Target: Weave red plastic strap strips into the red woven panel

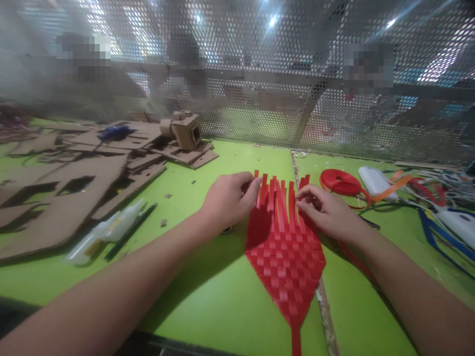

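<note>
The pointed red piece woven from flat glossy strips point(287, 262) lies near the front edge of the bright green counter point(200, 301), the left hand's point(230, 198) grip pinched on its leftmost loose strip end. The right hand's point(332, 210) grip curls at the rightmost ends, closed on one or not I cannot tell. Toward the counter's far edge sit a flat round red ribbon roll point(348, 187), right, and brown cut-out cardboard sheets point(107, 168), left.
</note>
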### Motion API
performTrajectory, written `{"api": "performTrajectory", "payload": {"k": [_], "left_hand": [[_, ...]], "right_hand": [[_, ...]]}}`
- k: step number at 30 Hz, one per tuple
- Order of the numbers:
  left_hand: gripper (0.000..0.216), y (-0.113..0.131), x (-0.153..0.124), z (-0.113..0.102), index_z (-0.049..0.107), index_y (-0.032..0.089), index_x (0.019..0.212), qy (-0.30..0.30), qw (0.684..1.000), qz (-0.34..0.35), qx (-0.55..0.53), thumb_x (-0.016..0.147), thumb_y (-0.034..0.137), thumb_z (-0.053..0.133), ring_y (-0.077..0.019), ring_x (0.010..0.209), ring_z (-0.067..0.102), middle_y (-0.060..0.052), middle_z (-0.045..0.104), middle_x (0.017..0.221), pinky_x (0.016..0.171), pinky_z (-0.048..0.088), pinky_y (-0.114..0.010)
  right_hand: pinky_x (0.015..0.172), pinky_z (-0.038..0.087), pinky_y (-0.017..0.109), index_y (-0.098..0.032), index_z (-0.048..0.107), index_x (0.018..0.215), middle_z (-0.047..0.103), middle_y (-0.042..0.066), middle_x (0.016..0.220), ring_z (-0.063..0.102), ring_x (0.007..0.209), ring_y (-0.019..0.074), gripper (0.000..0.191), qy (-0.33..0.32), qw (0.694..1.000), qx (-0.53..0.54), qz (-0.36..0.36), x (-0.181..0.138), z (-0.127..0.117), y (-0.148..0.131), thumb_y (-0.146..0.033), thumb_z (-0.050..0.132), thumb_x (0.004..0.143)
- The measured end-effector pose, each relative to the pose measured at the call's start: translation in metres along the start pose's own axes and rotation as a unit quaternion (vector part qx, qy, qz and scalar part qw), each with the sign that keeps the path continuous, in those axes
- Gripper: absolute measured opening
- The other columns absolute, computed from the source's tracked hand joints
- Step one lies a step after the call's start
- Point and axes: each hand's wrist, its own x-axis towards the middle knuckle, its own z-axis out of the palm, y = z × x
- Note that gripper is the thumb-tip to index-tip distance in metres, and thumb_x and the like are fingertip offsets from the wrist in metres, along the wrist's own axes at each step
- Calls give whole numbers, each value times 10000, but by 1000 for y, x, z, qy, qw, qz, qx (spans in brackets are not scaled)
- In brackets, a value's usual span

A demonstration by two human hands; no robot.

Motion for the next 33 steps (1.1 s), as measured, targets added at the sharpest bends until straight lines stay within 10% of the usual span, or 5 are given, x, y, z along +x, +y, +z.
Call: {"api": "performTrajectory", "payload": {"k": [9,19,27,33], "left_hand": [[402,-13,12,-16,616,190,668,69,997,-22,11,970,443,537,-137,529,475,6,569,556,532,323,-284],[284,-10,11,-11,730,173,788,-94,995,-19,16,905,413,634,-149,582,587,-35,717,702,545,397,-275],[374,-8,8,-11,665,175,712,-25,1000,-5,15,956,439,565,-128,529,507,-26,668,633,524,359,-275],[408,-8,7,-9,628,181,666,-29,999,5,21,964,449,549,-123,498,455,-13,614,576,505,327,-277]], "right_hand": [[739,504,334,-244,726,1009,721,55,981,653,813,203,151,-111,986,-60,-112,-2,-9,-2,-338,641,927],[732,501,311,-237,733,1056,722,43,966,645,818,188,199,-160,976,-79,-123,-4,-7,-8,-362,700,905],[654,443,319,-230,677,1009,728,37,849,632,715,199,262,37,997,-68,-31,-3,-23,-1,-424,501,1012],[621,417,311,-223,680,979,732,41,850,629,702,201,253,41,994,-96,-11,-2,-27,6,-418,519,992]]}}
